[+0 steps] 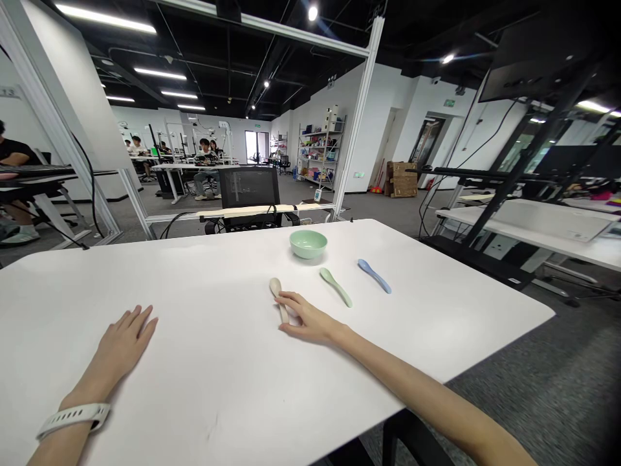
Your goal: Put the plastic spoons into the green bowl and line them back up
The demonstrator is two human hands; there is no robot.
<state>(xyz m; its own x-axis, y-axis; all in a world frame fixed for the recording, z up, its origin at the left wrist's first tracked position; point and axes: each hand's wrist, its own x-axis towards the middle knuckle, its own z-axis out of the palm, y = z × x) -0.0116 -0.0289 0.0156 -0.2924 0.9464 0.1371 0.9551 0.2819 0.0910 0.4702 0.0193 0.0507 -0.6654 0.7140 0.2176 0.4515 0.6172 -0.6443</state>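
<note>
My left hand (127, 335) lies palm down on the white table (204, 375), fingers stretched out and holding nothing. My right hand (306, 318) is closed around the handle of a beige spoon (275, 287), fingertips near its neck and thumb at the handle's end. The spoon's bowl points away from me. To the right of that hand are a light green spoon (336, 287) and a blue spoon (374, 276), both lying on the tabletop. Behind the spoons stands a green bowl (308, 244); none of the spoons touches it.
A metal frame (359, 116) rises at the table's far side, with a black mesh chair (250, 188) beyond it. Another white desk (533, 226) and black stands are off to the right. Several people sit at desks in the background.
</note>
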